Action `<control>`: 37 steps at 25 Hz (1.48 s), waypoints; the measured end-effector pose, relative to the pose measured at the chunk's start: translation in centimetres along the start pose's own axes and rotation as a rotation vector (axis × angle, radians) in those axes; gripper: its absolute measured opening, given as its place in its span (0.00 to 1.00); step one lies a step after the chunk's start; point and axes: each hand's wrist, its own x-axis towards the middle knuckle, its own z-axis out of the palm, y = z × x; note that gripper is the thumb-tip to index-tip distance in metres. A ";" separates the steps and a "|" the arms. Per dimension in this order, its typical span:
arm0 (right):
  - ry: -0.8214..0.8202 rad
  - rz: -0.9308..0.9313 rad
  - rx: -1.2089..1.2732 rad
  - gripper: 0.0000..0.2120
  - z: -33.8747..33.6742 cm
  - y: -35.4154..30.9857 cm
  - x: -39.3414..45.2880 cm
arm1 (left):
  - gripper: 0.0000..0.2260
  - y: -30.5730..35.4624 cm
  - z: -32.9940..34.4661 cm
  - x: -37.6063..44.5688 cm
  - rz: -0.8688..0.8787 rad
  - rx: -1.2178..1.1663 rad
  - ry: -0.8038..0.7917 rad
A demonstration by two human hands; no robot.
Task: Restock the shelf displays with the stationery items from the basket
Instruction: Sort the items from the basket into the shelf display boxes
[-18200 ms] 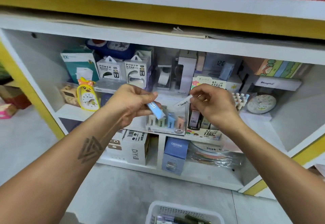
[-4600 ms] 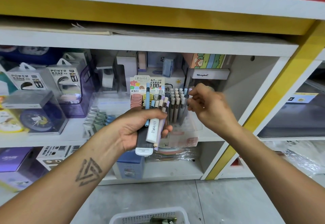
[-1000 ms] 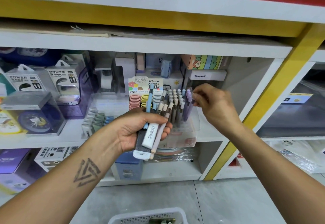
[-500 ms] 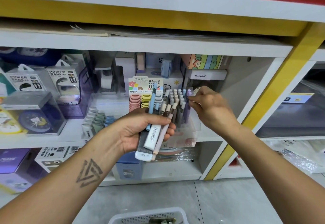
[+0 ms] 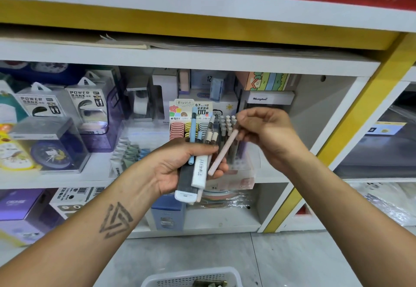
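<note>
Stationery is split three ways for you right now: some in the basket [image 5: 191,280] on the floor at 6 o'clock, whose rim just shows with a few items inside, some in your hands, and some already racked on the shelf [image 5: 94,178]. Your left hand [image 5: 177,167] grips a mixed bundle [image 5: 199,169] of pens and flat packs near the centre. Your right hand [image 5: 267,133], at 2 o'clock from it, pinches the top of a pink pen [image 5: 221,152] whose lower end rests against the bundle. I judge you are mid-job: this pen is not yet seated, the bundle is unplaced, and the basket is not emptied. Just beyond your hands the clear pen display [image 5: 228,129] stands packed with upright capped pens, so free slots look few; which one is free I cannot tell. Room to move is open in front of the display, but the upper shelf board [image 5: 202,58] overhangs at 12 o'clock and the yellow post [image 5: 351,129] closes the right side at 3 o'clock.
</note>
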 end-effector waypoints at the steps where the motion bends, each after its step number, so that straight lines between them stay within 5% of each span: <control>1: 0.085 -0.047 0.005 0.05 -0.4 -0.3 0.2 | 0.12 0.0 -0.1 0.0 -0.002 -0.009 0.029; 5: 0.208 -0.229 -0.146 0.08 -1.3 -0.5 0.4 | 0.13 -0.1 -0.6 0.2 -0.004 0.018 0.133; 11: -0.001 -0.407 -0.809 0.05 -1.0 1.5 -0.5 | 0.11 0.1 -0.6 0.1 -0.027 -0.055 0.110; 23: -0.102 -0.502 -0.892 0.06 -0.9 3.0 -0.2 | 0.07 0.0 -0.8 -0.1 0.040 0.019 0.050; 27: -0.167 -0.644 -1.114 0.06 -0.6 2.9 0.0 | 0.03 -0.1 -0.9 0.1 0.084 0.039 0.042; 30: -0.123 -0.542 -0.973 0.09 0.3 2.0 -0.5 | 0.05 0.0 -0.7 0.0 0.075 0.047 0.043; 33: -0.349 -0.143 -0.484 0.13 0.9 0.4 -1.3 | 0.13 0.0 -0.6 0.1 0.123 0.004 0.083; 37: -0.511 -0.094 -0.550 0.22 2.0 0.6 -1.9 | 0.16 0.0 -0.5 0.1 0.161 -0.048 0.111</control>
